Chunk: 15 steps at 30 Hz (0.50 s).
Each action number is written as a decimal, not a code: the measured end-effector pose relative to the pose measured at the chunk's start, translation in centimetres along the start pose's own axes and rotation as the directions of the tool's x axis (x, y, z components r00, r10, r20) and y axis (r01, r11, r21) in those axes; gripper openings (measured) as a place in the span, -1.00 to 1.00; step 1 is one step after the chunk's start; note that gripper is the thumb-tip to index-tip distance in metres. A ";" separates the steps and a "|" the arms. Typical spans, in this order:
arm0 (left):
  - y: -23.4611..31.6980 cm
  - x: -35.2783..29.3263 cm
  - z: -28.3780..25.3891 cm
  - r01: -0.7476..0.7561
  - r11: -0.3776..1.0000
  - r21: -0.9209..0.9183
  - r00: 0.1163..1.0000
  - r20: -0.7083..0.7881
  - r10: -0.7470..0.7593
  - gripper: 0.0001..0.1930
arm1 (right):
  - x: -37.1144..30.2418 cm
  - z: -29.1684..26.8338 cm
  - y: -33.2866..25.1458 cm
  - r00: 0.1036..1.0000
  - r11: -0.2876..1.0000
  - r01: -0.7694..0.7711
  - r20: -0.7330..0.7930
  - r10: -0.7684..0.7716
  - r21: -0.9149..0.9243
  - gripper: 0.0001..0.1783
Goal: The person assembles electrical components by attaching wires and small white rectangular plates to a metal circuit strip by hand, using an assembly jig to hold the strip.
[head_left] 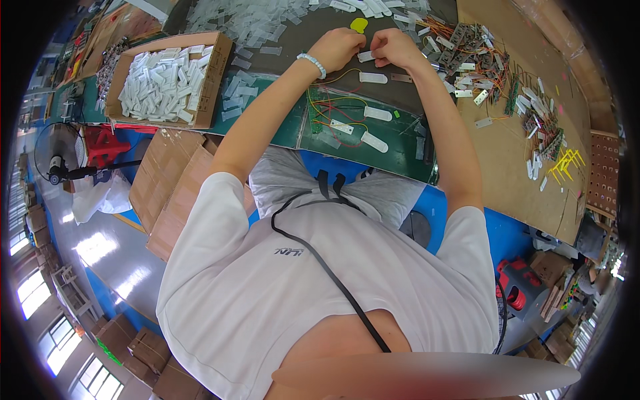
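Note:
My left hand [338,49] and my right hand [395,49] work close together over the dark far part of the bench. In my right fingertips is a small white rectangular piece [366,57]. The fingers of my left hand are pinched together beside it, and what they hold is hidden. A yellow-green tag-like piece [359,25] lies just beyond both hands. Nearer to me rest white round-ended strips [373,78] and a pale plate with holes [342,127]. Thin red and yellow wires [327,107] run among them, by a green circuit board [315,120].
A cardboard box [223,75] full of white plastic pieces stands at left. Clear strips [270,50] are scattered behind it. To the right, wired small plates [467,60] lie heaped on cardboard [533,193], with yellow pieces [567,163] farther right. A fan [63,160] is at far left.

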<state>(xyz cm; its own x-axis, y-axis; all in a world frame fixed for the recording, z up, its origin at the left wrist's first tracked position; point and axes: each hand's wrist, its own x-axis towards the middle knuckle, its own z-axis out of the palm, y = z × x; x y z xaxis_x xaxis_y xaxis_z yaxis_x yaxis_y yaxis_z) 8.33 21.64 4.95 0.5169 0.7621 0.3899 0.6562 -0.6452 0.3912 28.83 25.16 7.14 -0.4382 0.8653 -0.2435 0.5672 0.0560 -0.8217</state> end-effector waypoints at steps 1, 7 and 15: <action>0.1 0.1 -0.1 0.033 0.999 -0.020 0.999 0.016 -0.032 -0.90 | 0.0 -0.1 0.0 1.000 1.000 -0.002 0.014 0.002 -0.012 -0.87; 0.4 -0.2 -0.3 -0.027 1.000 0.013 1.000 0.005 0.027 -0.90 | -0.8 0.1 -1.1 0.998 0.978 -0.055 -0.004 0.055 -0.203 -0.84; 0.7 -1.4 -1.7 -0.092 0.996 -0.007 0.992 0.086 0.092 -0.79 | -1.3 0.3 -0.2 0.999 0.986 -0.027 -0.045 0.020 -0.166 -0.80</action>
<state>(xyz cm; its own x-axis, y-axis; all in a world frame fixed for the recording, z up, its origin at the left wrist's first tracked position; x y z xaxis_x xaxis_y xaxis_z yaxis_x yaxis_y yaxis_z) 7.07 20.01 6.11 0.6203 0.7012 0.3516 0.6020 -0.7129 0.3597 29.08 23.90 7.44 -0.3946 0.8879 -0.2363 0.6869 0.1143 -0.7177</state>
